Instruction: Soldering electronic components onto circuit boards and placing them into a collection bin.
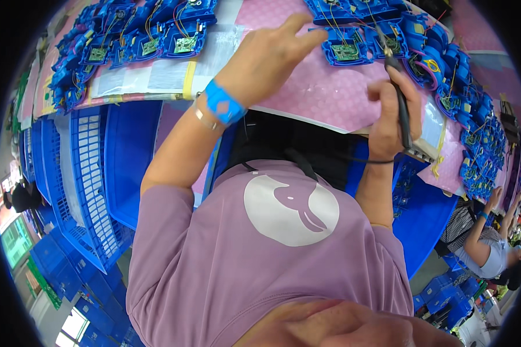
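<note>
Two hands worked over a pink mat at the top of the head view. The left hand hovered with fingers spread and loose, holding nothing, its fingertips reaching toward a blue housing with a green circuit board showing inside. A blue wrist strap and a thin bracelet circled that wrist. The right hand was clenched around a dark soldering iron, whose tip pointed up toward the row of open housings just beyond; its cord looped under the wrist.

More blue housings with boards and wires lay packed along the mat's far edge at the left, and others curved down the right side. Blue crates stood at the left below the bench; what they held could not be told. Another crate at the right held small blue parts. A co-worker's arm showed at the far right. A purple shirt filled the lower middle.
</note>
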The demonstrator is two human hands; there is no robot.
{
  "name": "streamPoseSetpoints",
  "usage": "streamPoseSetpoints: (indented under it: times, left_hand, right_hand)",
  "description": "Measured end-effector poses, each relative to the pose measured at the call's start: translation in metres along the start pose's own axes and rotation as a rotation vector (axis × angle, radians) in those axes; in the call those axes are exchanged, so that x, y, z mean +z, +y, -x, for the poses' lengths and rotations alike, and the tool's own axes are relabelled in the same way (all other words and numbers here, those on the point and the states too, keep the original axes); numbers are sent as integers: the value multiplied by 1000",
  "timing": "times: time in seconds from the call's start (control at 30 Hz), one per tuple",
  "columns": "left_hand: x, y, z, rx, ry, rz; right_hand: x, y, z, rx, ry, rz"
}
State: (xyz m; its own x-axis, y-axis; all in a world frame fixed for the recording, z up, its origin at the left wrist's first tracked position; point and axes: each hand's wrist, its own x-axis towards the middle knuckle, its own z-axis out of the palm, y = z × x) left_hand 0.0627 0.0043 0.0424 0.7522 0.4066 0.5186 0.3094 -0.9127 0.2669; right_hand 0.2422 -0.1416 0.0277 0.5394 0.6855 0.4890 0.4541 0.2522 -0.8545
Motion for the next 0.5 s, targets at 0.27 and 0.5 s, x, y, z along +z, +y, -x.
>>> streamPoseSetpoints:
  times: [0.27,0.5]
  left_hand:
    - [23,-33,-42,-319,-111,332]
    - [15,-18,35,-221,0,292]
  right_hand:
    - [24,20,-20,-374,-254,460]
    - [25,8,0,-323,-342,387]
